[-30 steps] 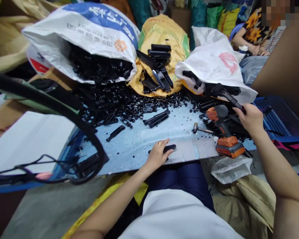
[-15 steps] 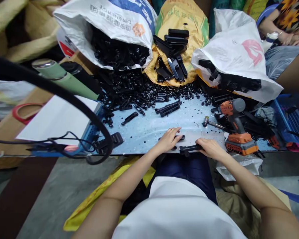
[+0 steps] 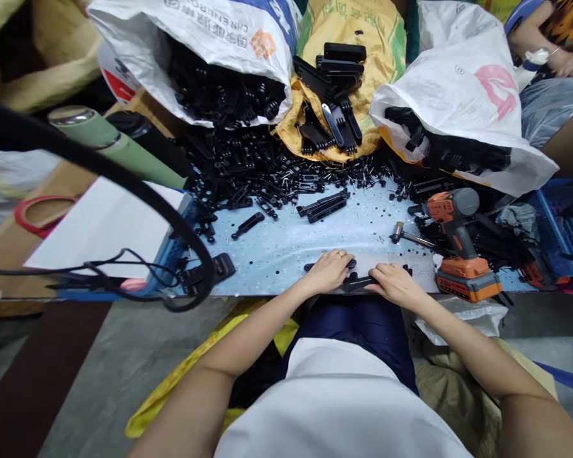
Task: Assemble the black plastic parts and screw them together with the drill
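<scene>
My left hand (image 3: pixel 332 271) is bent over a slim black plastic arm (image 3: pixel 309 267) at the table's front edge. Its rounded ends stick out on both sides of the hand, and the fingers are closed around its middle. Close by on the right, my right hand (image 3: pixel 394 282) grips a longer black plastic bar (image 3: pixel 358 283) lying along the edge. Part of this bar is covered by the fingers, and a dark end shows beyond the knuckles. Farther back on the table lie a pair of black bars (image 3: pixel 325 207) and a short black arm (image 3: pixel 248 225).
An orange cordless drill (image 3: pixel 458 242) stands right of my hands, with a small hammer (image 3: pixel 413 237) beside it. Heaped black parts and screws (image 3: pixel 267 172) line the back, below a white sack (image 3: pixel 267 44), a yellow sack (image 3: pixel 382 57) and another white sack (image 3: pixel 453 83). A black cable (image 3: pixel 138 191) arches at left.
My left hand's fingers have closed down over the slim arm. The right hand has slid left along the longer bar, towards the left hand. The view has shifted slightly.
</scene>
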`<state>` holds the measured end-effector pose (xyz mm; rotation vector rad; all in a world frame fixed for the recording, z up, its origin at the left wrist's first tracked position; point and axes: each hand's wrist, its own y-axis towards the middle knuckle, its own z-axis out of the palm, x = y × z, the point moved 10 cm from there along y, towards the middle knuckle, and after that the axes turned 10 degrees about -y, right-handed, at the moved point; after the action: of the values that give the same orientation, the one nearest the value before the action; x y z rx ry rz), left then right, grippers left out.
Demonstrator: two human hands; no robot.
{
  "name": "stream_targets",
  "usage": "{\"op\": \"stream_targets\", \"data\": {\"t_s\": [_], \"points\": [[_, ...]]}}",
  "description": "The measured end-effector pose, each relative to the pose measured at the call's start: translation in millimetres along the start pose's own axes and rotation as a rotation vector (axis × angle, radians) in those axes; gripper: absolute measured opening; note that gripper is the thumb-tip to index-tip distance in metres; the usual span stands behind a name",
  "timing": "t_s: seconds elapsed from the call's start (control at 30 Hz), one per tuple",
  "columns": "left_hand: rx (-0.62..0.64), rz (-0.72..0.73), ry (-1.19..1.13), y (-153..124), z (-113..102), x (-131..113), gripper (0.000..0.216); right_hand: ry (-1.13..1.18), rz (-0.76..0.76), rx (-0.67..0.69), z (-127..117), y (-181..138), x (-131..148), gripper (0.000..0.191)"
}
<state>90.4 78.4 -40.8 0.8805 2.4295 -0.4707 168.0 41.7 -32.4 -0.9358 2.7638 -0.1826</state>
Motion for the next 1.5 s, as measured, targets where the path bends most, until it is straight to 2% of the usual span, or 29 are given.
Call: {"op": "stream_targets", "data": {"t_s": [0.13, 0.2, 0.33, 0.47, 0.63, 0.8, 0.9, 0.97, 1.03, 1.07, 1.13, 1.2, 1.23, 1.3, 1.37, 1.43, 1.5], "points": [[-0.005, -0.009, 0.007, -0.1, -2.2, -3.6, 0.032, -0.017, 0.010, 0.054, 5.7, 3.3, 0.2, 0.031], [-0.020, 0.002, 0.007, -1.6, -3.6, -5.6, 0.038, -0.023, 0.029, 0.057, 6.6, 4.2, -0.4, 0.032], [-0.074, 0.046, -0.010, -6.0, -4.5, -5.1, 0.055, -0.064, 0.055, -0.049, -5.3, 2.6, 3.0, 0.035], [-0.199, 0.108, -0.016, -11.9, -8.1, -1.8, 0.050, -0.118, 0.049, -0.128, -20.8, 1.5, 10.1, 0.029], [-0.290, 0.198, -0.029, -18.6, -10.7, -1.9, 0.041, -0.132, 0.021, -0.072, -34.1, 8.6, 11.7, 0.025], [-0.295, 0.211, -0.055, -17.7, -13.0, 1.3, 0.037, -0.089, 0.006, 0.004, -41.9, 14.2, 8.6, 0.029], [-0.262, 0.171, -0.078, -13.9, -9.6, 0.7, 0.039, -0.065, 0.017, -0.041, -39.3, 14.1, 4.0, 0.032], [-0.191, 0.163, -0.092, -8.5, -3.9, -2.7, 0.043, -0.054, 0.019, -0.078, -30.1, 12.9, -0.9, 0.035], [-0.158, 0.168, -0.105, -0.3, -8.1, -1.8, 0.047, -0.038, 0.016, -0.117, -18.2, 11.1, -6.7, 0.038], [-0.186, 0.146, -0.116, 5.1, -18.2, 5.2, 0.044, -0.025, 0.016, -0.141, -12.9, 9.7, -9.7, 0.039], [-0.347, -0.007, -0.139, 15.5, -55.0, 39.7, 0.032, 0.003, 0.013, -0.193, -5.7, 6.3, -14.2, 0.040], [-0.590, -0.318, -0.137, 14.6, -101.2, 96.2, 0.028, 0.040, 0.008, -0.237, -3.9, 4.1, -17.0, 0.040], [-0.666, -0.456, -0.114, 12.1, -119.2, 121.2, 0.029, 0.061, 0.013, -0.256, -5.1, 4.9, -19.2, 0.040], [-0.646, -0.629, -0.073, 15.7, -136.7, 157.3, 0.029, 0.101, 0.060, -0.288, -11.3, 13.7, -29.9, 0.038], [-0.552, -0.675, -0.023, 23.9, -139.8, 174.2, 0.028, 0.133, 0.191, -0.307, -19.4, 33.7, -54.7, 0.034], [-0.488, -0.655, 0.014, 28.2, -136.3, 176.2, 0.027, 0.164, 0.375, -0.297, -25.3, 62.6, -90.3, 0.029], [-0.484, -0.629, 0.024, 24.2, -131.8, 170.2, 0.031, 0.191, 0.538, -0.265, -28.4, 95.3, -125.7, 0.025]]}}
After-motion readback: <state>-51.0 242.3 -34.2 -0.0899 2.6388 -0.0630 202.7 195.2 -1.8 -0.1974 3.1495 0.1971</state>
